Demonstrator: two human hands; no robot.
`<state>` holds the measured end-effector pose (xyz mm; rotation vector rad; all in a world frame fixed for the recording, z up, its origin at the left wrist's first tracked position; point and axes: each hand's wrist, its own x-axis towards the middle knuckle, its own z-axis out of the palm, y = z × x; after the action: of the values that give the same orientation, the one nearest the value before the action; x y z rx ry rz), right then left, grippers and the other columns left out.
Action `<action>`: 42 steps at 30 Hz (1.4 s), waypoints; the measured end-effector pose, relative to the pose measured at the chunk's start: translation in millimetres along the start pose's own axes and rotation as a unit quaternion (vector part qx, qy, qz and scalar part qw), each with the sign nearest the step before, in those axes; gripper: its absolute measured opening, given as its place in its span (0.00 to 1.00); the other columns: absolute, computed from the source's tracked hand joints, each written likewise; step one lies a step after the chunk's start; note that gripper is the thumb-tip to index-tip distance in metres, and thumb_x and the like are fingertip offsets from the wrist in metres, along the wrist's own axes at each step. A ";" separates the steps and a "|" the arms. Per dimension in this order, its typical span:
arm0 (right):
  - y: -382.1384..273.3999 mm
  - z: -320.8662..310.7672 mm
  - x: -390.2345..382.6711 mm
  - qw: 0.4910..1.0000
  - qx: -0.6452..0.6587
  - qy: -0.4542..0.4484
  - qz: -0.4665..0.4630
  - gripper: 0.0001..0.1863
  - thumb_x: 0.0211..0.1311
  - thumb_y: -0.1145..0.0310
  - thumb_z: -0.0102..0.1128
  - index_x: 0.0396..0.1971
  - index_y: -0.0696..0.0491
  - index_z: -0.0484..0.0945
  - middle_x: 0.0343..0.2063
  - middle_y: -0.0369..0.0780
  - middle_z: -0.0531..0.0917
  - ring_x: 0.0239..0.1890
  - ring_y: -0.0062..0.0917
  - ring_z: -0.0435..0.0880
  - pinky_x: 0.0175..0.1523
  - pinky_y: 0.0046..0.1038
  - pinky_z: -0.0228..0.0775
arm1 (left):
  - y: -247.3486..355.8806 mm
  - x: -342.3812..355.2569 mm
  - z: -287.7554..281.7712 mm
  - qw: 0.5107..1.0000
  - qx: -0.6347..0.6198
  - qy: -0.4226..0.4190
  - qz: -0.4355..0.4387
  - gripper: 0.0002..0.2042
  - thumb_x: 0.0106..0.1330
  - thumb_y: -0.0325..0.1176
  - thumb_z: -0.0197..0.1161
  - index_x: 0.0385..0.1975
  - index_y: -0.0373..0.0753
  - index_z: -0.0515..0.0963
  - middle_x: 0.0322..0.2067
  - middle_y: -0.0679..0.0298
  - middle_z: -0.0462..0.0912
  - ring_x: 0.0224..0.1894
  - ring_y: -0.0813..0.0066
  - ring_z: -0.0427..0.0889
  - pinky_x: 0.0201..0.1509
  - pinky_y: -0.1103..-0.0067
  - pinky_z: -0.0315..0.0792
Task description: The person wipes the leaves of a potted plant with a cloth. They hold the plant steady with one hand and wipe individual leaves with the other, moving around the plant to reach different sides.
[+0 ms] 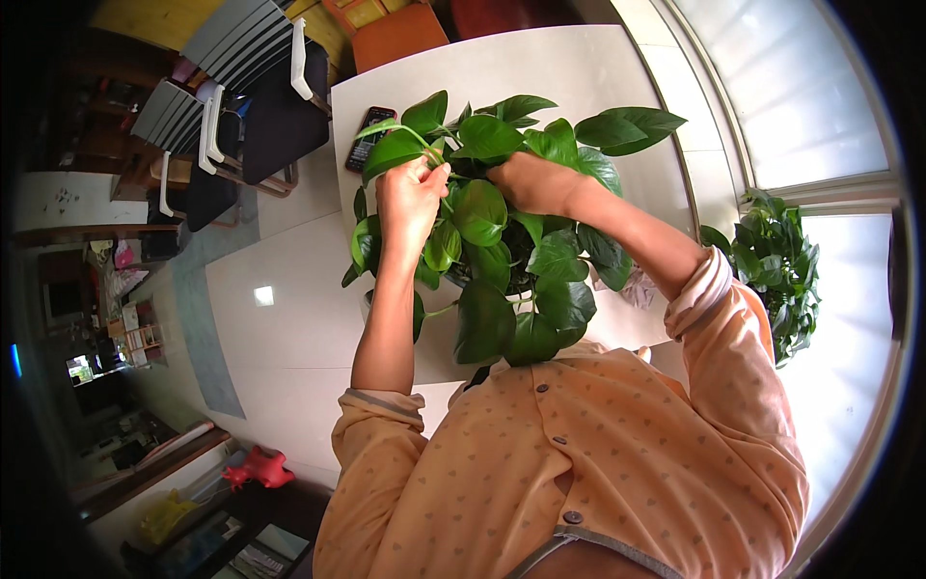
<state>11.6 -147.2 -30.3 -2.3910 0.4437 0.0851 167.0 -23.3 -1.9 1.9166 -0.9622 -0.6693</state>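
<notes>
A bushy plant with broad, glossy green leaves covers the middle of a pale table. My left hand is at the plant's upper left, its fingertips pinched on a light green stem. My right hand reaches into the upper right foliage, where its fingertips are hidden by leaves. The pot is mostly hidden beneath the leaves. A dark phone lies at the left edge of the tabletop, beside the plant. Something pale and crumpled lies at the plant's lower right, partly hidden by my right forearm.
Dark-seated chairs stand at the upper left, with an orange chair beyond the table. A second leafy plant is by the bright windows on the right. At lower left, a red object rests on dark furniture.
</notes>
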 end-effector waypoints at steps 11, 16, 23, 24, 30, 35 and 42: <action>-30.6 -25.1 -34.8 0.980 0.074 0.088 -0.162 0.15 0.53 0.78 0.54 0.41 0.52 0.80 0.35 0.46 0.83 0.39 0.41 0.80 0.43 0.37 0.72 | 21.7 -59.6 -18.2 0.994 0.083 0.036 0.054 0.11 0.63 0.22 0.57 0.44 0.31 0.80 0.35 0.54 0.85 0.35 0.75 0.84 0.43 0.81 0.76; -34.8 -23.3 -46.6 0.961 0.114 -0.029 -0.250 0.15 0.46 0.82 0.53 0.36 0.55 0.81 0.34 0.45 0.82 0.40 0.41 0.80 0.43 0.35 0.72 | 14.8 -80.5 -19.3 0.982 0.088 0.059 0.156 0.10 0.60 0.18 0.57 0.39 0.33 0.82 0.36 0.54 0.85 0.37 0.69 0.84 0.43 0.79 0.76; -55.0 -15.3 -69.2 0.952 -0.072 -0.014 -0.296 0.05 0.40 0.81 0.55 0.20 0.56 0.78 0.26 0.40 0.81 0.42 0.38 0.77 0.52 0.33 0.68 | 25.4 -59.2 -11.7 0.922 0.145 -0.023 0.359 0.09 0.58 0.18 0.56 0.37 0.32 0.81 0.39 0.52 0.83 0.43 0.57 0.82 0.48 0.71 0.75; -57.6 -13.1 -68.9 0.952 -0.080 -0.022 -0.296 0.04 0.41 0.80 0.55 0.19 0.56 0.77 0.25 0.41 0.80 0.41 0.38 0.77 0.52 0.34 0.68 | 26.2 -53.5 -11.1 0.925 0.218 -0.042 0.308 0.08 0.59 0.19 0.56 0.36 0.32 0.80 0.38 0.52 0.83 0.41 0.55 0.82 0.47 0.70 0.75; -55.0 -3.8 -70.8 0.950 -0.103 -0.022 -0.293 0.02 0.42 0.77 0.55 0.16 0.56 0.76 0.20 0.43 0.78 0.34 0.40 0.77 0.53 0.35 0.67 | 16.9 -40.0 -7.0 0.833 0.459 -0.064 0.300 0.04 0.56 0.22 0.55 0.24 0.33 0.76 0.24 0.53 0.81 0.29 0.53 0.81 0.39 0.64 0.73; -54.0 -0.2 -69.6 0.957 -0.084 -0.007 -0.277 0.02 0.43 0.77 0.56 0.16 0.57 0.75 0.18 0.45 0.77 0.32 0.42 0.77 0.49 0.36 0.69 | 10.1 -40.0 9.5 0.762 0.539 -0.118 0.340 0.05 0.49 0.24 0.57 0.26 0.37 0.76 0.22 0.58 0.80 0.35 0.61 0.82 0.43 0.71 0.67; -50.3 3.3 -67.3 0.957 -0.070 -0.008 -0.281 0.02 0.44 0.77 0.56 0.17 0.56 0.75 0.18 0.46 0.77 0.31 0.44 0.78 0.39 0.41 0.69 | 14.6 -15.9 22.2 0.715 0.523 -0.310 0.345 0.08 0.59 0.31 0.53 0.33 0.43 0.78 0.20 0.57 0.79 0.30 0.58 0.81 0.41 0.70 0.66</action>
<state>-34.4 -90.1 10.8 -2.5618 -0.2704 -0.1258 136.3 -25.1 1.4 1.9066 -2.7791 -0.2721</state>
